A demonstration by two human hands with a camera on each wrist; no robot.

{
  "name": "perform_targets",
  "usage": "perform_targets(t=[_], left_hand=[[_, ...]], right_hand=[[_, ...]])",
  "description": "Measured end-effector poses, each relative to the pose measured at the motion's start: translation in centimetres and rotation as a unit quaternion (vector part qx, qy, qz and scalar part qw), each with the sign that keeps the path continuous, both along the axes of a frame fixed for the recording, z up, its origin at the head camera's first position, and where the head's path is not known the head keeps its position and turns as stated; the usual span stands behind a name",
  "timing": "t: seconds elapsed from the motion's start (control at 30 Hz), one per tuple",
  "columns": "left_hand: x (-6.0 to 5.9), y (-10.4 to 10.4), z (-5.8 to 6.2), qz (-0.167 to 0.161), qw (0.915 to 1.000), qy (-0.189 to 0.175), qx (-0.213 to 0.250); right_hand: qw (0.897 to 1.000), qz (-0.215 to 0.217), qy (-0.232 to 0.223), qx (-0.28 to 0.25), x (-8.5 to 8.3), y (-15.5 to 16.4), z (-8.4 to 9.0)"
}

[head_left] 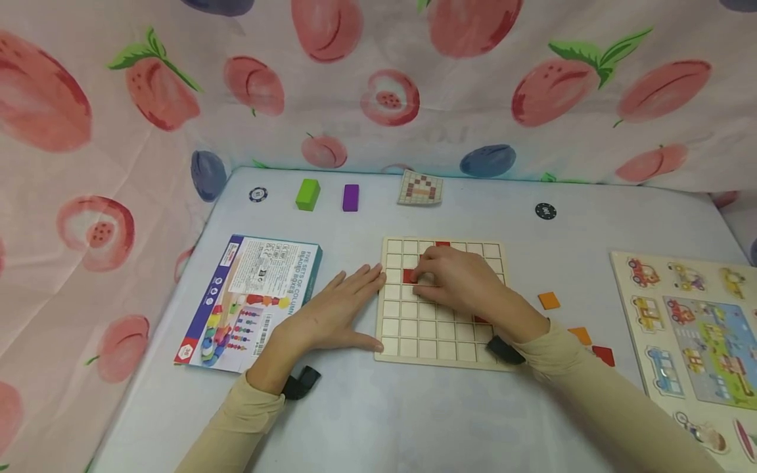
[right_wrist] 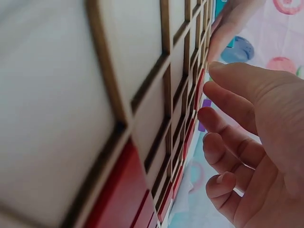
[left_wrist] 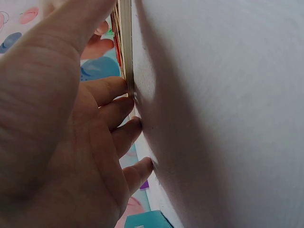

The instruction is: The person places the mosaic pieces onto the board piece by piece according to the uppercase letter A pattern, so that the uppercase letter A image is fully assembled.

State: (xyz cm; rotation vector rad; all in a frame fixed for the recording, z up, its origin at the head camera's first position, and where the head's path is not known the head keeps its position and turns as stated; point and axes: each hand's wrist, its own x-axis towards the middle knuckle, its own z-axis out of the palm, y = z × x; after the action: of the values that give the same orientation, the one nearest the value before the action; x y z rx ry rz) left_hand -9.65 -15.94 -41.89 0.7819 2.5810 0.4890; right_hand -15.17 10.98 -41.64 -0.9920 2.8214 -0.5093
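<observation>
Box (head_left: 251,302) left of grid board (head_left: 440,341), vehicle puzzle (head_left: 692,328) right.

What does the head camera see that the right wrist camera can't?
Only the head view shows the green block, purple block, blue box, vehicle puzzle and loose orange tile. Only the right wrist view shows the right hand from below, fingers loosely bent and holding nothing, just off the board. Both show the wooden grid board with red tiles, and the left hand at its edge.
</observation>
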Motion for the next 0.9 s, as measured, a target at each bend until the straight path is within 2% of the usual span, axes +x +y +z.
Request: perform_targets(t=[0.23,0.43,0.7,0.9], left_hand=[[0.0,0.1,0.0,0.003,1.0000,-0.003,0.001],[0.0,0.1,-0.1,0.004,1.0000,-0.003,0.003],[0.2,0.2,0.1,0.003,1.0000,-0.004,-0.004],[0.2,0.2,0.1,0.006,1.0000,0.000,-0.003]], right_hand=[[1.000,-0.028,-0.009,-0.009,1.6,2.4,0.3],[0.998,-0.069,-0.009,-0.001,4.0,5.8,0.3],[0.991,-0.133,0.017,-0.004,7.7,12.3,-0.4],[0.984,-0.177,0.013,0.011,9.4,17.2,-0.1]])
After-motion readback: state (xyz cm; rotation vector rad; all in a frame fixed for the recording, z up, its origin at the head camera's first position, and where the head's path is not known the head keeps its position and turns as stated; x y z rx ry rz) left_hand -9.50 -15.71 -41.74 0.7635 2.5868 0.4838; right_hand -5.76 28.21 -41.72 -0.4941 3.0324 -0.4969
